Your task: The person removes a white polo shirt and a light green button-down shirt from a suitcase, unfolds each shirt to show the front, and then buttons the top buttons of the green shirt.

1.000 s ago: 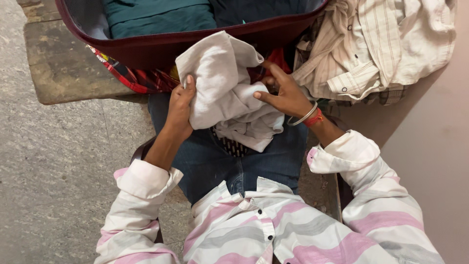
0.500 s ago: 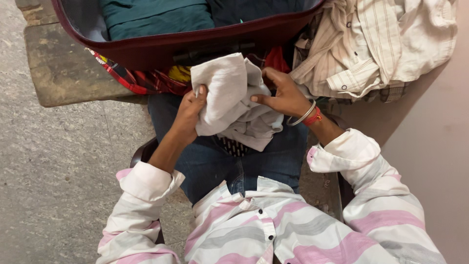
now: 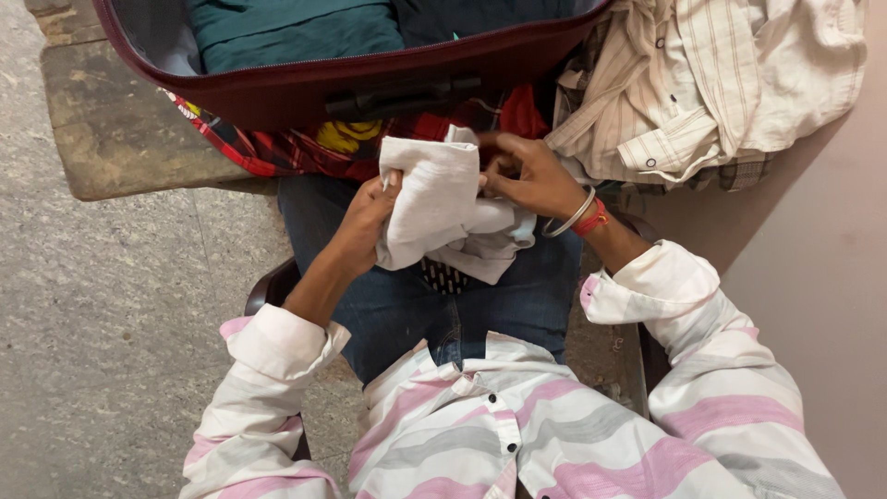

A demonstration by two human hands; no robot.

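Note:
A pale grey-white cloth garment (image 3: 434, 199) is bunched in my lap, folded into a narrow bundle. My left hand (image 3: 365, 222) grips its left edge, thumb on top. My right hand (image 3: 527, 176), with a metal bangle and red thread at the wrist, pinches the upper right part of the same cloth. Both hands sit just below the near wall of an open maroon suitcase (image 3: 305, 88), above my blue jeans (image 3: 407, 305).
Folded teal clothing (image 3: 286, 32) lies inside the suitcase, whose black handle (image 3: 402, 92) faces me. A red patterned cloth (image 3: 277, 148) lies under it on a worn wooden bench (image 3: 111, 129). Striped cream shirts (image 3: 711, 83) are heaped at right. Grey stone floor at left.
The cloth has been folded down from a wide raised sheet into a smaller, narrower bundle. Both hands came closer together and the suitcase handle is now uncovered.

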